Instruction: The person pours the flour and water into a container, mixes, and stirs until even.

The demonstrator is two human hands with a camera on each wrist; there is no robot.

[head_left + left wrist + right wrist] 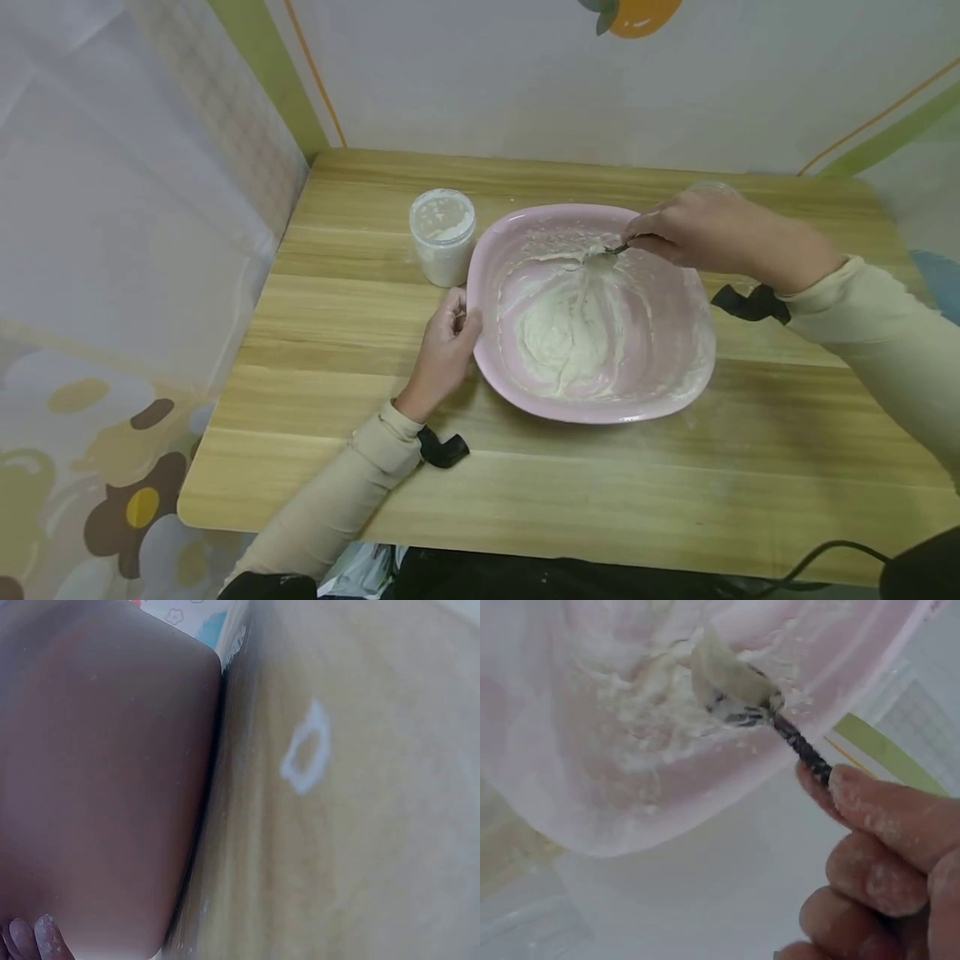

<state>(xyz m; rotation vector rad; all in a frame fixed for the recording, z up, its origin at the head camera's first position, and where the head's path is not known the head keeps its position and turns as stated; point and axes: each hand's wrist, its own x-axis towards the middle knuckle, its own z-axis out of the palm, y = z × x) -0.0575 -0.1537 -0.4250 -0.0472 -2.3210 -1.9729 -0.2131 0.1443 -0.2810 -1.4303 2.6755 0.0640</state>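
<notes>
A pink plastic basin [592, 412] sits on the table with wet white batter [562, 333] spread over its bottom and smeared up the walls. At its left rim my left hand [444, 346] grips the edge; in the left wrist view, floury fingertips [51, 941] show beside the basin's outer wall [105, 780]. Over the far right part of the basin, my right hand [712, 233] pinches the dark handle of a metal spoon [735, 686]. Batter coats the spoon's bowl, and a thick strand hangs from it to the batter below. Flour dusts the right fingers.
A clear jar [442, 242] of white powder stands close to the basin's left rim. Another clear container [712, 187] is mostly hidden behind the right hand. The wooden table [315, 333] meets a curtain at the back. A black cable [832, 546] lies at the front right.
</notes>
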